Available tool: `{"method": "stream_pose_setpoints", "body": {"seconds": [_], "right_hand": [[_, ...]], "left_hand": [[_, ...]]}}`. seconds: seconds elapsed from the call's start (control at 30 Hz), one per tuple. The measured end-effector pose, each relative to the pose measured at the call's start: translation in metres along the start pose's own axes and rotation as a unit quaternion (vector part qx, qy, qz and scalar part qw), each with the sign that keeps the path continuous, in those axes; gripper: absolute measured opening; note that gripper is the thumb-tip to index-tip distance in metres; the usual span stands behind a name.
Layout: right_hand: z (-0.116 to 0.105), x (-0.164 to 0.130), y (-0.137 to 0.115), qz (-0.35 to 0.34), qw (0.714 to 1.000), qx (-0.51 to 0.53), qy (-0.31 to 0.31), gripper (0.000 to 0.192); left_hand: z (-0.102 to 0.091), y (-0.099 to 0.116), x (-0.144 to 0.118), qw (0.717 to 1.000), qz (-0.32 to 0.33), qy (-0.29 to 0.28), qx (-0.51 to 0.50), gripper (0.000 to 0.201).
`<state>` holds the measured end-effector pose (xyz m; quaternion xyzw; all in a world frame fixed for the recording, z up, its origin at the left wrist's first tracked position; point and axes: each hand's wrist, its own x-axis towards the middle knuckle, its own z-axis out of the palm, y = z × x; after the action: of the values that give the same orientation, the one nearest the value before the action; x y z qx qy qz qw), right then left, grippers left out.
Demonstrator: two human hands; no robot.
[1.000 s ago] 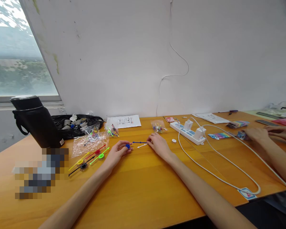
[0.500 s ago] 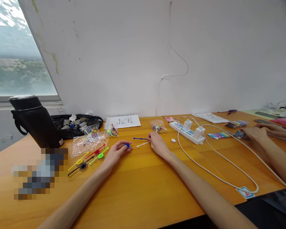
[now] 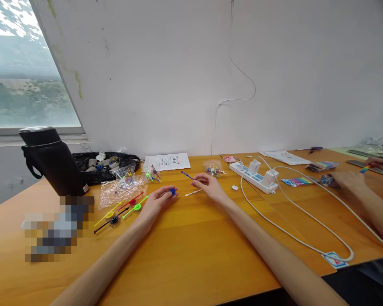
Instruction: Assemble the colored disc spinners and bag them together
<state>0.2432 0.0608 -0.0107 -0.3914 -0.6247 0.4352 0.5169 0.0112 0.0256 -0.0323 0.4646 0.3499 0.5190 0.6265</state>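
One blue disc (image 3: pixel 172 192) sat in left fingers (image 3: pixel 164 196), four spinners (image 3: pixel 115 220) further left, one blue arrow (image 3: pixel 187 175) in right fingers (image 3: pixel 200 181), one white arrow (image 3: pixel 193 193) beneath

The surface (image 3: pixel 178 255) looks like smooth, faintly glossy wood. The blue disc (image 3: pixel 172 192), blue arrow (image 3: pixel 187 175) and power strip (image 3: pixel 257 180) look like smooth plastic; the large clear bag (image 3: pixel 110 195) is crinkled, shiny film; the bottle (image 3: pixel 59 165) looks matt.

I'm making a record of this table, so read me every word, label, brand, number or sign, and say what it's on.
Nothing can be read with certainty.
Left white packet: black print, too small and blurred.
Right white packet: marks too blurred.
Flask: label too small.
Power strip: blue markings too small.
Sticker: no legible words.
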Motion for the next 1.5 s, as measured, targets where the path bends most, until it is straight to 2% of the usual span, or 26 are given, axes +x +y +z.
{"method": "stream_pose_setpoints", "body": {"seconds": [0.27,0.43,0.57,0.77,0.9,1.17,1.5], "right_hand": [[-0.003,0.000,-0.002,-0.025,0.999,-0.021,0.025,0.039],[-0.002,-0.001,-0.002,-0.021,0.999,0.006,0.027,0.043],[0.002,-0.004,-0.006,0.032,0.998,0.060,0.005,0.044],[0.007,-0.012,-0.013,0.094,0.985,0.123,-0.075,0.038],[0.012,-0.016,-0.018,0.102,0.984,0.120,-0.089,0.034],[0.018,-0.018,-0.017,0.102,0.982,0.098,-0.127,0.039],[0.020,-0.019,-0.017,0.105,0.982,0.093,-0.123,0.041]], "left_hand": [[-0.002,-0.003,0.001,1.000,-0.006,0.002,0.003,0.035],[-0.002,-0.003,0.001,1.000,-0.005,-0.004,-0.003,0.034],[0.000,-0.001,-0.001,1.000,-0.006,-0.003,-0.010,0.036],[-0.001,-0.001,0.000,1.000,0.002,-0.015,-0.005,0.041],[-0.001,-0.001,0.000,0.999,0.020,-0.030,0.014,0.043],[0.000,-0.002,0.000,0.999,0.028,-0.030,0.022,0.047],[0.002,-0.002,-0.001,0.998,0.030,-0.040,0.033,0.047]]}}
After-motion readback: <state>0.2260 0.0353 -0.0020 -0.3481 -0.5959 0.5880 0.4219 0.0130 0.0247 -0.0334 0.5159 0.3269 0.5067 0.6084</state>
